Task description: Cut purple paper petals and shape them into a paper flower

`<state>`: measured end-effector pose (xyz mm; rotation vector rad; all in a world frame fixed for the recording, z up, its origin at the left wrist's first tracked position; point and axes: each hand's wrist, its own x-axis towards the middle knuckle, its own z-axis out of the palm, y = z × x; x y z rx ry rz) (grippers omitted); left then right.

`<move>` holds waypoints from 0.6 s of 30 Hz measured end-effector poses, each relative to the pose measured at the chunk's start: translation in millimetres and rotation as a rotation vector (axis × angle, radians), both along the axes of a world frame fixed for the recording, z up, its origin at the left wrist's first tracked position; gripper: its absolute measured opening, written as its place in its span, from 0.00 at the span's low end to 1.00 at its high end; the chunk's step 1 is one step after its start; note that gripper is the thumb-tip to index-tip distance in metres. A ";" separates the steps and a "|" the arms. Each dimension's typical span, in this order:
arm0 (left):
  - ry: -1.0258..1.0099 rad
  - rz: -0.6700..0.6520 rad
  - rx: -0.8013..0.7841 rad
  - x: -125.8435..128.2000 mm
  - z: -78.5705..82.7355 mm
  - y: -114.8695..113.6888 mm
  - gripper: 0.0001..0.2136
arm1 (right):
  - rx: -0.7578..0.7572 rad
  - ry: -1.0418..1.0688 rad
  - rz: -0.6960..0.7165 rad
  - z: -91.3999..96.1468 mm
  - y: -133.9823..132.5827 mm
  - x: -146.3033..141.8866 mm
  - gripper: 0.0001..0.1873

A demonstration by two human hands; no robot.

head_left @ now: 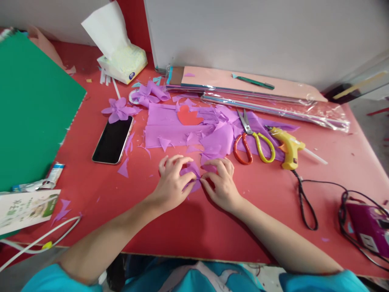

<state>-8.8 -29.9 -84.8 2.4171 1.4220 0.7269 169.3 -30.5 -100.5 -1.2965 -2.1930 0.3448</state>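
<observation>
A small purple paper piece (192, 175) is pinched between left hand (173, 183) and right hand (221, 184), pressed low on the red tabletop (258, 211) for steadiness — scissors (253, 142) and glue gun (288, 148) laid within reach

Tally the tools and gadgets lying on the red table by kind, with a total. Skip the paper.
Scissors: 1
Glue gun: 1
Phone: 1
Tissue box: 1
Total: 4
Both the left hand and the right hand pinch a purple paper piece.
</observation>
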 end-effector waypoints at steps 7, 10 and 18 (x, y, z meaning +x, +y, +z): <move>0.050 -0.036 0.048 -0.8 -5.8 2.2 0.06 | 0.003 -0.007 0.004 0.4 0.2 -0.2 0.03; 0.040 -0.039 0.055 -0.6 -5.3 2.7 0.06 | 0.007 -0.008 0.002 -0.5 0.3 -0.4 0.03; 0.053 -0.042 0.050 0.2 -6.7 4.1 0.08 | 0.017 -0.008 0.009 -1.1 0.9 -0.5 0.03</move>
